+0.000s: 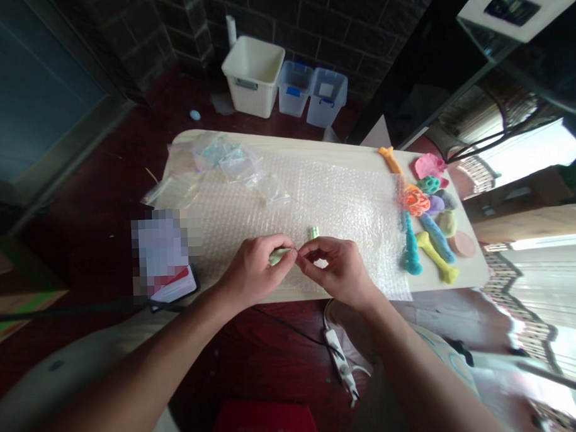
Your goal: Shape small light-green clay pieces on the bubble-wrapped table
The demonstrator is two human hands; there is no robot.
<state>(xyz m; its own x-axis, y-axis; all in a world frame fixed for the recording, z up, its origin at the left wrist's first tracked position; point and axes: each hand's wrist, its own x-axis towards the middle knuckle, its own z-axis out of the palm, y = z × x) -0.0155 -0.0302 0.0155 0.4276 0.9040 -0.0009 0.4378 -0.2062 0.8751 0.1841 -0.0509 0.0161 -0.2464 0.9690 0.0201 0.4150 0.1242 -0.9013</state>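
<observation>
My left hand (254,267) is curled round a small pale green piece (278,255) above the near edge of the table. My right hand (334,271) pinches at the tip of that same piece, fingertips touching the left hand's. A short green roll-like item (314,231) stands just behind my hands on a sheet of bubble wrap (315,196). The bubble wrap covers most of the light wooden table (470,279).
Several colourful toy-like shapes (430,227) lie in a cluster at the table's right end. Clear plastic bags (229,164) lie at the far left. A booklet (174,286) sits at the near left corner. Plastic bins (255,75) stand on the floor beyond. A power strip (340,362) lies below.
</observation>
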